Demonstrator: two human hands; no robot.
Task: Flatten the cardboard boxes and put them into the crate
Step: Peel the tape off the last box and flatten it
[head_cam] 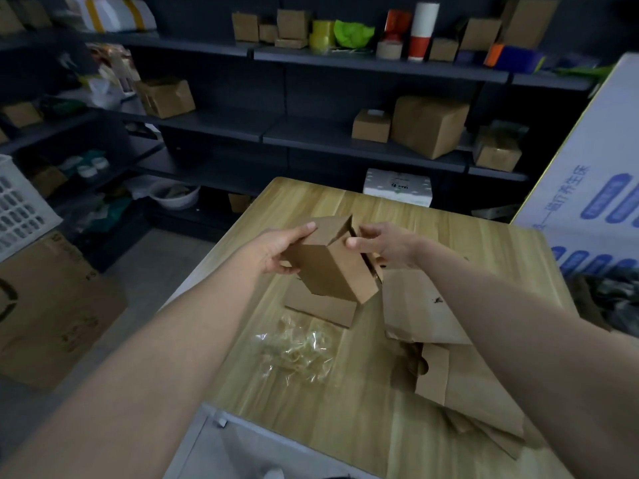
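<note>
A small brown cardboard box (333, 264) is held tilted above the wooden table (449, 229). My left hand (281, 248) grips its left side, fingers along the top edge and thumb underneath. My right hand (383, 245) holds the right side, thumb pressed on the top face next to a raised flap. Under the box lies another small cardboard piece (321, 307). Flattened cardboard sheets (420, 307) lie to the right, and more flat pieces (473, 392) lie nearer me. A white latticed crate (17, 209) stands at the far left edge.
Crumpled clear plastic tape (297, 350) lies on the table in front of me. Dark shelves (345, 133) with many boxes line the back. A large brown carton (52, 305) sits on the floor at left. A big white printed box (594, 188) stands at right.
</note>
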